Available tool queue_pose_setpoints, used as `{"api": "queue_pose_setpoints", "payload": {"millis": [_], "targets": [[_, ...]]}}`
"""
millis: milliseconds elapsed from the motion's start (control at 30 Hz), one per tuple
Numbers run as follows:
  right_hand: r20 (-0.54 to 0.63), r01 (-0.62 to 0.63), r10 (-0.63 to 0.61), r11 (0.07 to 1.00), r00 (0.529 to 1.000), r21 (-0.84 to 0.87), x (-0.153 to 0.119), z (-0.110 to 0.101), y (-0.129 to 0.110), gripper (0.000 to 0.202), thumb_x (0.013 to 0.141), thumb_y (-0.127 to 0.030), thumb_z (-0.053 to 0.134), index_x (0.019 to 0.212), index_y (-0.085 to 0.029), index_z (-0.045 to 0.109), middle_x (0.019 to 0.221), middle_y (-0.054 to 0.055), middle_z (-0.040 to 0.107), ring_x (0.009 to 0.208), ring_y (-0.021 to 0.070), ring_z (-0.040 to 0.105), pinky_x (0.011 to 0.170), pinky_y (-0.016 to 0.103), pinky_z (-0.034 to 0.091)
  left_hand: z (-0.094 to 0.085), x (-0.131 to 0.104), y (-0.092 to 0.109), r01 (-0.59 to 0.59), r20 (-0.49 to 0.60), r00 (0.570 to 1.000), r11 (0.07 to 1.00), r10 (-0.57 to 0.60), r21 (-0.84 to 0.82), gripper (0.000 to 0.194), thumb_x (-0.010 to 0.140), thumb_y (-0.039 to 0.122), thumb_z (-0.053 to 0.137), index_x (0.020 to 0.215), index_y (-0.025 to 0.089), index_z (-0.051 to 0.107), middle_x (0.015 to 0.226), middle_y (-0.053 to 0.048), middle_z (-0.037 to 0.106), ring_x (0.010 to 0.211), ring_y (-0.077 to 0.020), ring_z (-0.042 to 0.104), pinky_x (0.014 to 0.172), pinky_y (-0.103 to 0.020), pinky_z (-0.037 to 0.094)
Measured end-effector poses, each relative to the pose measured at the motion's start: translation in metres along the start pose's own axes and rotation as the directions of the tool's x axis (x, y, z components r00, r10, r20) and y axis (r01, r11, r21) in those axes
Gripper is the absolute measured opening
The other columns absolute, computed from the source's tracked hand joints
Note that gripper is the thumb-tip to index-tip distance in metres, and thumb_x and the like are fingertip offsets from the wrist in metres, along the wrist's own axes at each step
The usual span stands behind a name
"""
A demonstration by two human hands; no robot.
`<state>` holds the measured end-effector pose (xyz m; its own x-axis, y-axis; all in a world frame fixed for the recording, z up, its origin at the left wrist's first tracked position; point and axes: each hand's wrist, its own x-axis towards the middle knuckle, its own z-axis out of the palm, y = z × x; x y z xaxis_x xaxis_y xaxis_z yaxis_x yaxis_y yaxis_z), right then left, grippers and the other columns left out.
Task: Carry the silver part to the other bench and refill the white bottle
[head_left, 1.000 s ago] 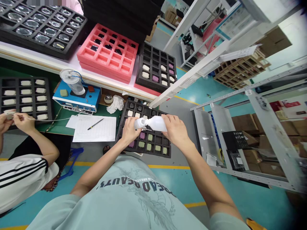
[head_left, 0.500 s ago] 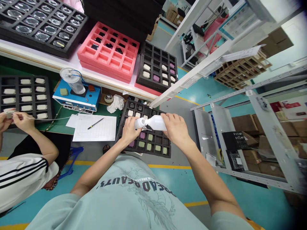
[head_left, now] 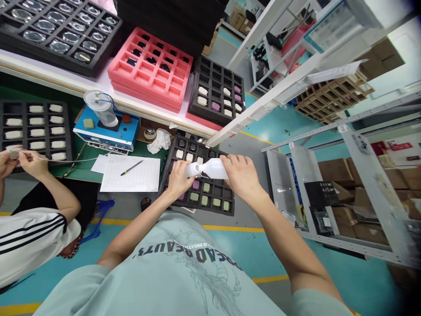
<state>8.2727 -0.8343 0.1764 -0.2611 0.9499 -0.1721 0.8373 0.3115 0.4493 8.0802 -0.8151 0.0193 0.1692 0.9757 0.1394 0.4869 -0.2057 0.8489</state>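
My left hand [head_left: 178,179] is wrapped round a small white container [head_left: 192,170] with an opening at its near end. From the right, my right hand [head_left: 242,176] grips a translucent white bottle [head_left: 214,168], tilted sideways with its narrow neck at the small container's mouth. Whether liquid passes between them is too small to tell. Both are held above a black foam tray [head_left: 229,206], whose compartments hold white, purple and green pieces. My hands and the bottle hide part of this tray.
At the left, another person's hands [head_left: 31,163] hold a pale piece beside a black tray [head_left: 70,151]. A blue device [head_left: 128,134], papers [head_left: 144,175] and a crumpled tissue [head_left: 161,141] lie between. Red [head_left: 148,94] and black trays fill the shelf; a white post [head_left: 226,128] rises at right.
The whole view has shifted very slightly. Both hands keep hold of the bottle and the container in nearly the same pose.
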Motion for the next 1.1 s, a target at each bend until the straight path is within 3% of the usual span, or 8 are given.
{"api": "queue_pose_setpoints", "payload": {"millis": [533, 867, 1100], "targets": [[0.013, 0.031, -0.03, 0.997, 0.999, -0.07, 0.001, -0.01, -0.011, 0.055, 0.086, -0.005, 0.05, 0.14, -0.011, 0.052, 0.117, 0.019, 0.063, 0.104, 0.0336, 0.053, 0.094, 0.047, 0.031, 0.007, -0.01, -0.004, -0.017, 0.007, 1.0, 1.0, 0.017, 0.01, 0.045, 0.077, 0.015, 0.071, 0.12, 0.022, 0.058, 0.118, -0.008, 0.061, 0.113, -0.0285, 0.057, 0.095, -0.043, 0.051], [0.088, 0.054, -0.044, 0.991, 0.995, -0.123, 0.011, -0.032, -0.023, 0.042, 0.091, -0.004, 0.043, 0.13, -0.01, 0.059, 0.109, 0.019, 0.064, 0.099, 0.0321, 0.053, 0.091, 0.047, 0.029, 0.016, -0.016, -0.006, 0.0, 0.01, 1.0, 0.999, 0.0, -0.039, 0.048, 0.076, 0.014, 0.071, 0.122, 0.021, 0.059, 0.121, -0.009, 0.06, 0.114, -0.0286, 0.056, 0.096, -0.043, 0.051], [0.035, 0.099, -0.094, 0.971, 0.995, -0.219, 0.015, -0.03, -0.027, 0.041, 0.089, -0.006, 0.043, 0.126, -0.012, 0.059, 0.106, 0.018, 0.065, 0.096, 0.0298, 0.05, 0.093, 0.048, 0.031, 0.023, -0.019, -0.01, -0.004, -0.026, 1.0, 0.998, 0.002, -0.059, 0.049, 0.076, 0.015, 0.072, 0.123, 0.021, 0.058, 0.118, -0.009, 0.06, 0.114, -0.0287, 0.055, 0.097, -0.044, 0.051]]}}
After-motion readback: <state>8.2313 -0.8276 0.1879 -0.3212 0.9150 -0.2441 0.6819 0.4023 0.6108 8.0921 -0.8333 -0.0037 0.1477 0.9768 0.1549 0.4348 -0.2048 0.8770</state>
